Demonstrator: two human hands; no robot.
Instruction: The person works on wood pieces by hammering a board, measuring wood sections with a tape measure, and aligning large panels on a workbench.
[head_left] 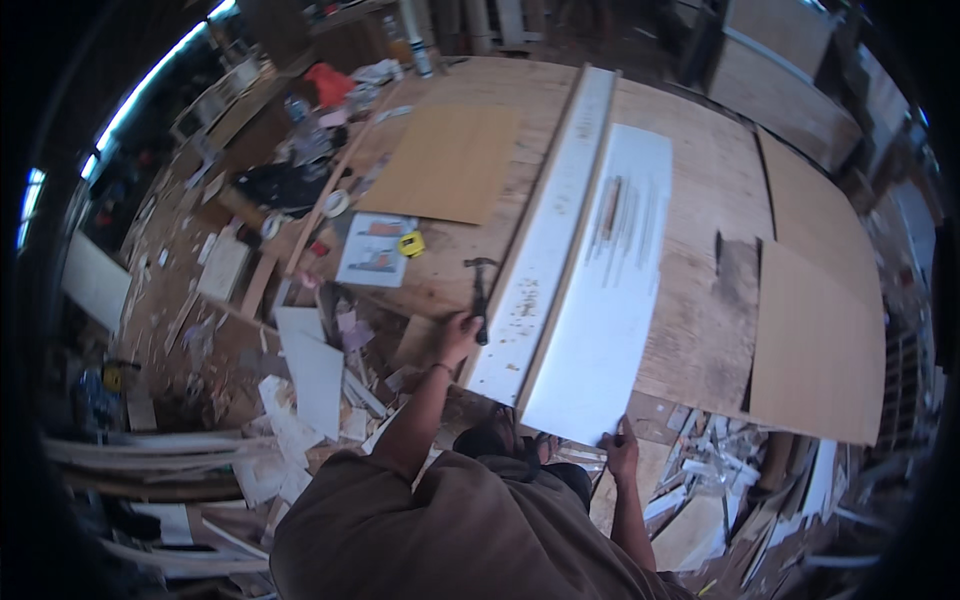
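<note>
My left hand (459, 340) is closed at the lower end of a claw hammer (481, 295), its fingers against the dark handle; part of the grip is hidden. The hammer's head points away from me, just left of a long white channel-shaped panel (540, 250) with raised wooden edges and brown crumbs scattered along it. Beside that panel, to the right, a wide white board (595, 330) lies lengthwise, with dark streaks and a thin brown strip on its far half. At the board's near right corner, my right hand (621, 452) pinches the edge.
The large plywood table (690, 300) carries a brown sheet (445, 165), a yellow tape measure (411, 244) on a printed sheet (372, 255), and another brown panel (815, 345) at right. Wood offcuts (710, 470) litter the floor near my legs. Clutter and tape rolls (336, 203) lie left.
</note>
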